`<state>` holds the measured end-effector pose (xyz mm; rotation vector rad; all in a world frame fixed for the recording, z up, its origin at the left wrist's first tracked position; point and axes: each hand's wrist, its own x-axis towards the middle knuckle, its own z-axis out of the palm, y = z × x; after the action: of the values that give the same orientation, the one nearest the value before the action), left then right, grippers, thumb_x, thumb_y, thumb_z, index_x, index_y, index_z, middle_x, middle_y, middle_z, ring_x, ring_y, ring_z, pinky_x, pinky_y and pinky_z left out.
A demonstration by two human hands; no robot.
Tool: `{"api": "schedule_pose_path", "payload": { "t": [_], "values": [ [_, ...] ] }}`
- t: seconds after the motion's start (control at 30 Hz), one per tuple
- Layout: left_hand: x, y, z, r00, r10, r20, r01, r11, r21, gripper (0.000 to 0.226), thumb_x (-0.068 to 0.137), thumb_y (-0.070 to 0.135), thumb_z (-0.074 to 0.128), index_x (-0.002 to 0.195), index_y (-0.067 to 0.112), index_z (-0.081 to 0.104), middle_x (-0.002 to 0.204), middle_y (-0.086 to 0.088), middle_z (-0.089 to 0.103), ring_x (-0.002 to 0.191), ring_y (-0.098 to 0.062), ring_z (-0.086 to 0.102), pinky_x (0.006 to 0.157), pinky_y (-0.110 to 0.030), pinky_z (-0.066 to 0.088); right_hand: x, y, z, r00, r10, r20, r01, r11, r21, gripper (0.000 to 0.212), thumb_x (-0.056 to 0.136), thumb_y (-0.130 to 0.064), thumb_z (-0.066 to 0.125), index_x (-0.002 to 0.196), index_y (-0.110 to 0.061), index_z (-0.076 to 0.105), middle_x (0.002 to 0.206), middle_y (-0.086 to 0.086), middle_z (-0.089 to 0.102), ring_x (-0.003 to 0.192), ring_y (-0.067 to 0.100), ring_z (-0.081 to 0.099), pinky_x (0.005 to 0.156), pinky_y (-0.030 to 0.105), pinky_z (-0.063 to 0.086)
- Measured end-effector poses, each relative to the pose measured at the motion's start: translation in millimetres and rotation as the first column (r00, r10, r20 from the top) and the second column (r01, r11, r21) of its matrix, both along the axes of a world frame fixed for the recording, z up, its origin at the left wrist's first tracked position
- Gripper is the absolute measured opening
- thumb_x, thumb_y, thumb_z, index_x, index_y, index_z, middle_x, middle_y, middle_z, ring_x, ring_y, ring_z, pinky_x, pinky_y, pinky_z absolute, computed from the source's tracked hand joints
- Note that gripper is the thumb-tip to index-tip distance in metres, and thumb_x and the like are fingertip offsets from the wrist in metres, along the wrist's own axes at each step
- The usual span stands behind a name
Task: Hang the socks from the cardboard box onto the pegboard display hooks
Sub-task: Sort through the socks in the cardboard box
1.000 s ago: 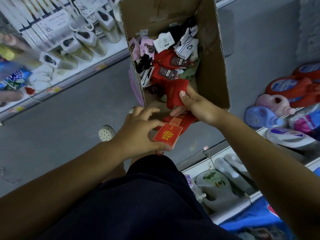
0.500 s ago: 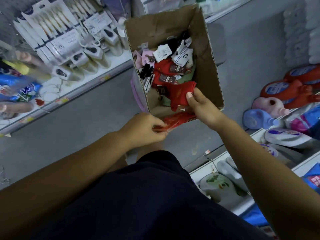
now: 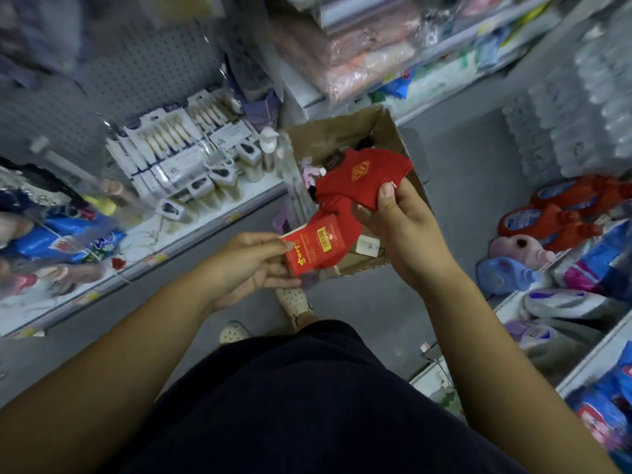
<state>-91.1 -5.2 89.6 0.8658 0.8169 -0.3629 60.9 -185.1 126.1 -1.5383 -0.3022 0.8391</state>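
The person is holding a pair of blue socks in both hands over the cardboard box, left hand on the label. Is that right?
Not quite: the socks are red, not blue. The head view shows the left hand pinching their label and the right hand gripping the fabric, over the cardboard box.
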Motion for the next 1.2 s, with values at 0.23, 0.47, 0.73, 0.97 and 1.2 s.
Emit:
{"api": "schedule_pose_path", "payload": {
  "t": [0.23, 0.47, 0.73, 0.97, 1.2],
  "values": [
    [-98.7, 45.8, 36.0, 0.961, 0.240, 0.136, -0.231, 0.970, -0.080, 0.039, 0.098, -0.008, 0.050, 0.136, 0.000, 0.053, 0.125, -0.029, 0.067, 0.111, -0.036, 0.071, 0.093, -0.045, 0.059, -84.7, 62.3, 37.8, 0.980, 0.046, -0.194, 0.003, 0.970, 0.245, 0.034, 0.109, -0.027, 0.030, 0.134, -0.019, 0.051, 0.133, 0.006, 0.063, 0.134, 0.026, 0.054, 0.116, 0.051, 0.040],
    [-167.8, 68.2, 50.5, 0.789, 0.603, 0.121, -0.601, 0.798, -0.056, 0.025, 0.099, -0.007, 0.048, 0.113, 0.005, 0.065, 0.111, -0.025, 0.074, 0.099, -0.031, 0.076, 0.086, -0.034, 0.062, -170.5, 104.1, 40.1, 0.958, 0.242, -0.157, -0.214, 0.961, 0.175, 0.039, 0.107, -0.033, 0.036, 0.139, -0.016, 0.050, 0.133, 0.010, 0.063, 0.129, 0.026, 0.057, 0.113, 0.047, 0.042],
    [-216.6, 94.5, 49.4, 0.531, 0.828, 0.179, -0.847, 0.520, 0.107, 0.016, 0.088, 0.016, 0.077, 0.090, 0.009, 0.063, 0.100, -0.013, 0.076, 0.088, -0.020, 0.076, 0.074, -0.032, 0.062, -233.0, 112.4, 30.4, 0.873, 0.486, 0.037, -0.482, 0.872, -0.082, 0.040, 0.100, -0.034, 0.049, 0.139, -0.024, 0.053, 0.131, -0.005, 0.069, 0.125, 0.011, 0.062, 0.108, 0.034, 0.050],
    [-243.6, 115.1, 66.1, 0.591, 0.736, 0.329, -0.807, 0.534, 0.254, 0.029, 0.084, -0.003, 0.075, 0.079, 0.013, 0.053, 0.080, -0.006, 0.070, 0.069, -0.014, 0.072, 0.061, -0.025, 0.060, -222.8, 127.7, 27.3, 0.808, 0.582, -0.090, -0.588, 0.790, -0.171, 0.060, 0.089, -0.047, 0.070, 0.140, -0.020, 0.053, 0.135, -0.006, 0.067, 0.127, 0.005, 0.060, 0.110, 0.033, 0.044],
    [-261.9, 116.5, 79.5, 0.794, 0.494, 0.355, -0.608, 0.660, 0.441, 0.029, 0.064, 0.018, 0.089, 0.078, 0.021, 0.064, 0.111, -0.014, 0.073, 0.096, -0.032, 0.075, 0.071, -0.043, 0.063, -219.5, 201.0, 41.4, 0.900, 0.407, -0.155, -0.420, 0.905, -0.066, 0.064, 0.086, -0.070, 0.058, 0.128, -0.022, 0.063, 0.128, -0.001, 0.071, 0.122, 0.011, 0.065, 0.105, 0.041, 0.048]
  ]
}}
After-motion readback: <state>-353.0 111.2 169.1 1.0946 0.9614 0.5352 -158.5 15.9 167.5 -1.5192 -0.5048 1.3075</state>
